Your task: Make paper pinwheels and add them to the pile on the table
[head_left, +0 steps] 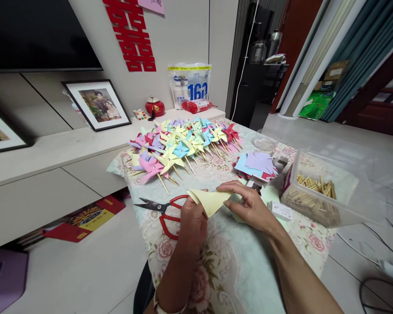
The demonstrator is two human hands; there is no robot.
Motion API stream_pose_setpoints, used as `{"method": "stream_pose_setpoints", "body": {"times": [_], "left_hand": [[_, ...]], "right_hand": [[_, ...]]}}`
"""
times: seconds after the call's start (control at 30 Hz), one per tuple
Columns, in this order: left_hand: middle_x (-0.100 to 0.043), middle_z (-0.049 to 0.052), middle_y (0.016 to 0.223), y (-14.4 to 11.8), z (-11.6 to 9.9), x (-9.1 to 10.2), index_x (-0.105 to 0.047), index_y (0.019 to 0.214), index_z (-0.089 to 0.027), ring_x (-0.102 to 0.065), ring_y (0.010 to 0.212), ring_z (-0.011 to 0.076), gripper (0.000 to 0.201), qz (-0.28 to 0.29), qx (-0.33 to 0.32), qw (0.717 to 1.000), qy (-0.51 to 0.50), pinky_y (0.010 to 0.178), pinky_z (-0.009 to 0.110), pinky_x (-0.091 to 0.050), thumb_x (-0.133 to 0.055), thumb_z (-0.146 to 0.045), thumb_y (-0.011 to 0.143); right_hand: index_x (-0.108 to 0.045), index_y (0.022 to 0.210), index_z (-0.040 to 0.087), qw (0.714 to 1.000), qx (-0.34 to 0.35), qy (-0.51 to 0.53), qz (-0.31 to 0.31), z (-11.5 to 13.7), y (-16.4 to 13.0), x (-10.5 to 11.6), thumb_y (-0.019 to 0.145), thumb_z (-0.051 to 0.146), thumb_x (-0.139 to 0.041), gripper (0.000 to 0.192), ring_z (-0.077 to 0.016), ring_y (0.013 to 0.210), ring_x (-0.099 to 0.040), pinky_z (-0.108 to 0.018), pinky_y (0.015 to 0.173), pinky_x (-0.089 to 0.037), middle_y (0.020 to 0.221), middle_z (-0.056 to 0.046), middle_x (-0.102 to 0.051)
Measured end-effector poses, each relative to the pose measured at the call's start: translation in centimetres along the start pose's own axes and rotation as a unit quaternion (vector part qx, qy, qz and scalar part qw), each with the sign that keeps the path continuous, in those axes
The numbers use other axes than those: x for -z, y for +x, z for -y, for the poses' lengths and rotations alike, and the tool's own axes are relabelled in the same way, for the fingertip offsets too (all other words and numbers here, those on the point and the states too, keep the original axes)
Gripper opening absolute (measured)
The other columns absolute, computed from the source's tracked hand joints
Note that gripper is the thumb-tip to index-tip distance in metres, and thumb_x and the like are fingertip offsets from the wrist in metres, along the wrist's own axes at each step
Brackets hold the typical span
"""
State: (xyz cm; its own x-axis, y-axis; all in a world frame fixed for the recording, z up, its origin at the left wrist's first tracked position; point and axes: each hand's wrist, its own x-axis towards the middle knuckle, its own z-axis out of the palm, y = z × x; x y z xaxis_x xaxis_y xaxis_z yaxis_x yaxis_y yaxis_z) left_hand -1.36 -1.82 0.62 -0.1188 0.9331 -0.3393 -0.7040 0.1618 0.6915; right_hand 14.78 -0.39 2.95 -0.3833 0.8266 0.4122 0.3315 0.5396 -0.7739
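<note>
both hands pinch one yellow paper (210, 201), folded into a triangle, just above the table (242, 270). the left hand (192, 223) grips it from below, fingers curled shut on its lower left edge, thumb on top. the right hand (249, 208) closes on the right corner, its fingertips (223, 188) pressed along the upper fold, palm down over the cloth.

just left of the left hand lie red-handled scissors (165, 211), blades shut and pointing left. behind the right hand sits a stack of cut paper squares (257, 165) in blue, purple and red. right of that stands a clear box (317, 194) with wooden sticks in it. farther back, a big heap of finished pinwheels (180, 146) in pink, yellow, blue and red covers the far end of the table, sticks pointing toward the person.
</note>
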Motion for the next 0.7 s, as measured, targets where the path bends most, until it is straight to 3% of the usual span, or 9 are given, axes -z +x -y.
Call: {"method": "stream_pose_setpoints", "body": {"times": [0.23, 0.37, 0.53, 0.7], "left_hand": [[-0.072, 0.001, 0.067, 0.0, 0.4, 0.3, -0.065, 0.094, -0.018, -0.072, 0.081, 0.0267, 0.044, 0.026, 0.004, 0.999, 0.021, 0.075, 0.035, -0.054, -0.079, -0.017, 0.052], [-0.072, 0.002, 0.068, -0.2, 0.5, 0.4, -0.067, 0.089, -0.018, -0.072, 0.073, 0.0243, 0.035, 0.049, 0.013, 0.998, 0.048, 0.068, 0.033, -0.053, -0.082, -0.021, 0.057], [-0.077, 0.008, 0.084, -0.6, 0.6, 0.3, -0.070, 0.097, -0.013, -0.073, 0.079, 0.0254, 0.036, 0.106, 0.022, 0.992, 0.059, 0.073, 0.034, -0.054, -0.082, -0.029, 0.067], [-0.078, 0.009, 0.087, -0.6, 0.6, 0.3, -0.072, 0.104, -0.013, -0.073, 0.085, 0.0276, 0.042, 0.107, 0.018, 0.992, 0.066, 0.076, 0.036, -0.056, -0.082, -0.031, 0.067]], "right_hand": [[-0.069, 0.109, 0.021, 1.000, -0.021, 0.006, 0.012, -0.3, 0.1, 0.0, 0.084, 0.017, -0.061, 0.027, -0.0214, 0.100, -0.064, -0.035, 0.088, -0.048, 0.107, -0.006, -0.071], [-0.070, 0.104, 0.021, 0.996, -0.091, 0.009, -0.016, -0.4, 0.0, -0.3, 0.089, 0.025, -0.060, 0.020, -0.0194, 0.085, -0.064, -0.031, 0.075, -0.047, 0.095, -0.004, -0.072], [-0.071, 0.096, 0.022, 0.983, -0.165, 0.068, -0.038, -1.0, -0.1, -0.8, 0.087, 0.029, -0.060, 0.015, -0.0176, 0.071, -0.059, -0.028, 0.061, -0.044, 0.080, 0.000, -0.070], [-0.070, 0.100, 0.022, 0.966, -0.204, 0.156, -0.044, -1.2, -0.1, -1.1, 0.082, 0.027, -0.065, 0.019, -0.0193, 0.071, -0.062, -0.029, 0.061, -0.046, 0.076, 0.000, -0.068]]}}
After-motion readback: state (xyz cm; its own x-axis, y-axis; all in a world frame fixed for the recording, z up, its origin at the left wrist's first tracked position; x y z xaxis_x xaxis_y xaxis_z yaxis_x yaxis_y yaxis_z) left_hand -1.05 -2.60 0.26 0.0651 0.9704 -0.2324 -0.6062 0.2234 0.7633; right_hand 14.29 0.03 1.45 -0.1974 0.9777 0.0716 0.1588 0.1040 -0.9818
